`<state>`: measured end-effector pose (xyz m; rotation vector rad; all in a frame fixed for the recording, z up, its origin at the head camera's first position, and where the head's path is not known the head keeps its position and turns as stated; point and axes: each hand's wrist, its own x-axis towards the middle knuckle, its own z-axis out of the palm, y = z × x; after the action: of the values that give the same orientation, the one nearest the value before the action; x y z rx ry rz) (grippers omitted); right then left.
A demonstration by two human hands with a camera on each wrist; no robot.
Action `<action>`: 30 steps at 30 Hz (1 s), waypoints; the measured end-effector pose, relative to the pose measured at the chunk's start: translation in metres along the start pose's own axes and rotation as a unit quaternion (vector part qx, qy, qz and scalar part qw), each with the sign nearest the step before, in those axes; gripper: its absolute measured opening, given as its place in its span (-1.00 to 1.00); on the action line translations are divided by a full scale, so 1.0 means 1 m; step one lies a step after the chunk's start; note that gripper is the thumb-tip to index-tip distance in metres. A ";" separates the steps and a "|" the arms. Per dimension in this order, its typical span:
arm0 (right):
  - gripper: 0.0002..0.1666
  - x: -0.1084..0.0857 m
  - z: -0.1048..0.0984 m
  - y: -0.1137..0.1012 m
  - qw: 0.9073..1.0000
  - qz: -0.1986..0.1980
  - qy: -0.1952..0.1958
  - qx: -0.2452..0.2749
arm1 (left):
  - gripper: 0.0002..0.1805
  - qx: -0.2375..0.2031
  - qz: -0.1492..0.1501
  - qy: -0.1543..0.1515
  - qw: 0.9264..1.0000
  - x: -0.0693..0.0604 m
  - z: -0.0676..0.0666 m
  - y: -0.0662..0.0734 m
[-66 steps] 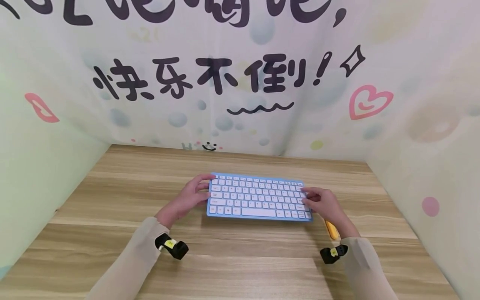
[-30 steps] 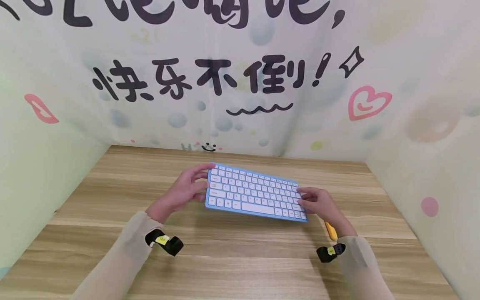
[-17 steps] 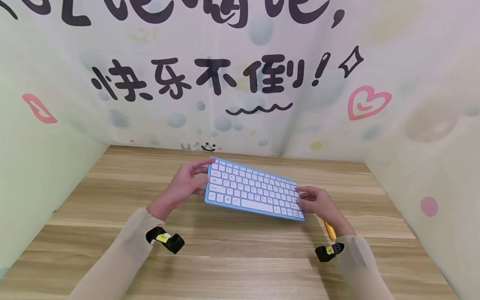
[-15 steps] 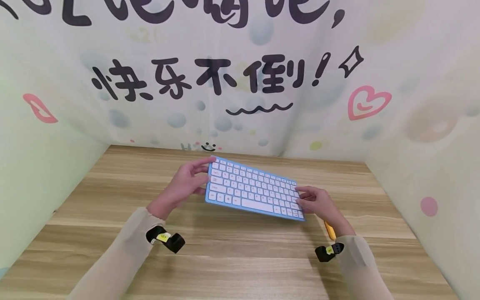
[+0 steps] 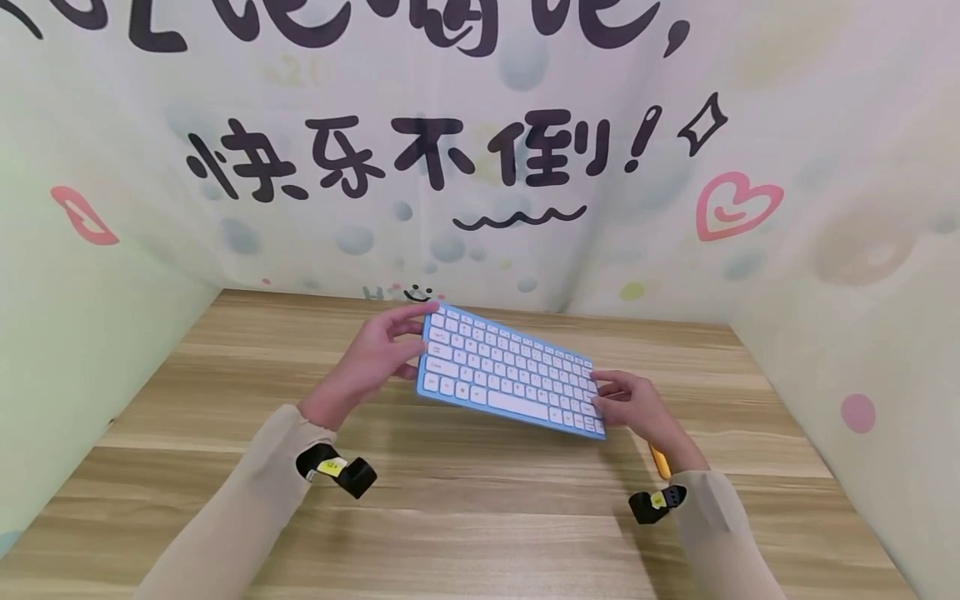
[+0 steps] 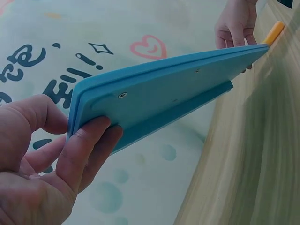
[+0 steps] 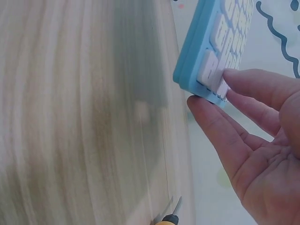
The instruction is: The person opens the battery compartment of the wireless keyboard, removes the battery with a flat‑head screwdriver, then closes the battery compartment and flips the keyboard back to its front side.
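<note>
A blue keyboard with white keys [image 5: 510, 367] hangs above the table, tilted with its left end higher. My left hand [image 5: 367, 354] grips its left end, the thumb on the front and fingers behind. At the right end, my right hand [image 5: 633, 402] pinches the edge between thumb and fingers. The left wrist view shows the keyboard's plain blue underside [image 6: 154, 91], with small screws [image 6: 123, 95] in it and a raised ridge along one side. Under my right forearm lies a screwdriver with an orange handle [image 5: 660, 461]; its metal shaft [image 7: 177, 205] shows in the right wrist view.
The wood-grain table [image 5: 480, 533] meets a printed cloth backdrop [image 5: 337, 242] at its far edge. Pale walls [image 5: 82, 333] stand at both sides. A small black camera [image 5: 352, 475] is strapped to each wrist.
The keyboard has come up from nearly level; its left end has risen much more than the right. My left hand has moved upward with it, and my right hand has shifted slightly left.
</note>
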<state>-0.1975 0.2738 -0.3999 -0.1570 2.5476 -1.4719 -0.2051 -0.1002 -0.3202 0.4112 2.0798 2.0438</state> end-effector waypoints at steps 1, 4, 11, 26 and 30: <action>-0.42 0.000 0.000 -0.001 1.000 -0.002 -0.002 0.002 | -0.43 -0.002 0.002 0.000 1.000 0.000 0.000 0.002; -0.40 -0.002 0.001 -0.007 1.000 -0.004 -0.005 0.006 | -0.43 -0.001 0.004 0.001 1.000 0.001 0.001 0.007; -0.37 0.001 0.002 -0.005 1.000 -0.018 -0.003 0.014 | -0.45 0.017 0.006 0.015 1.000 0.004 0.003 0.018; -0.39 0.003 0.002 -0.007 0.998 -0.045 -0.009 0.045 | -0.44 0.028 0.009 0.016 0.999 0.007 0.004 0.039; -0.42 0.003 0.003 -0.011 0.999 -0.044 0.003 0.023 | -0.43 0.030 0.013 0.021 0.999 0.008 0.005 0.042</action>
<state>-0.1997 0.2654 -0.3920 -0.2621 2.5390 -1.5620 -0.2084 -0.0924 -0.2778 0.4108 2.1767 2.0255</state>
